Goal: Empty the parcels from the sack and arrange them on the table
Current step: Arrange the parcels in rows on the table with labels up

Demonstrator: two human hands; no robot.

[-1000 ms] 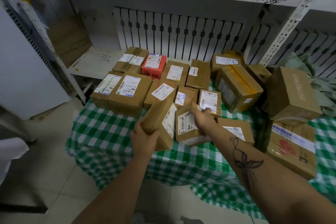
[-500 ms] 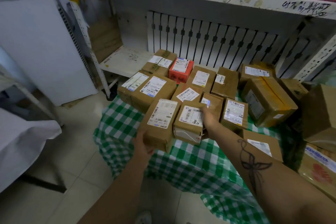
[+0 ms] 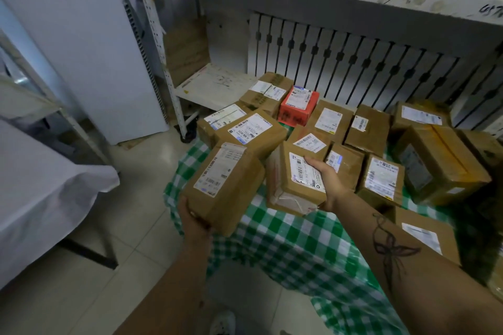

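— Green-checked table (image 3: 294, 247), rows of labelled parcels (image 3: 332, 119) along its far side, below a shelf; which step is shown?

— Arranging. The left hand (image 3: 194, 223) grips a long brown parcel (image 3: 223, 185) by its near end, over the table's front left corner; the right hand (image 3: 329, 185) clasps a shorter parcel (image 3: 294, 179) along its right side, just in front of the rows; whether that one touches the cloth cannot be told; no sack is in view.

— And the next move?

— Probably setting both down, labels up, snug against the front row; the long parcel needs bringing inward, off the corner.

— Change from a second ago?

— The long parcel was tilted then, its label facing sideways; now both lie label-up, side by side.
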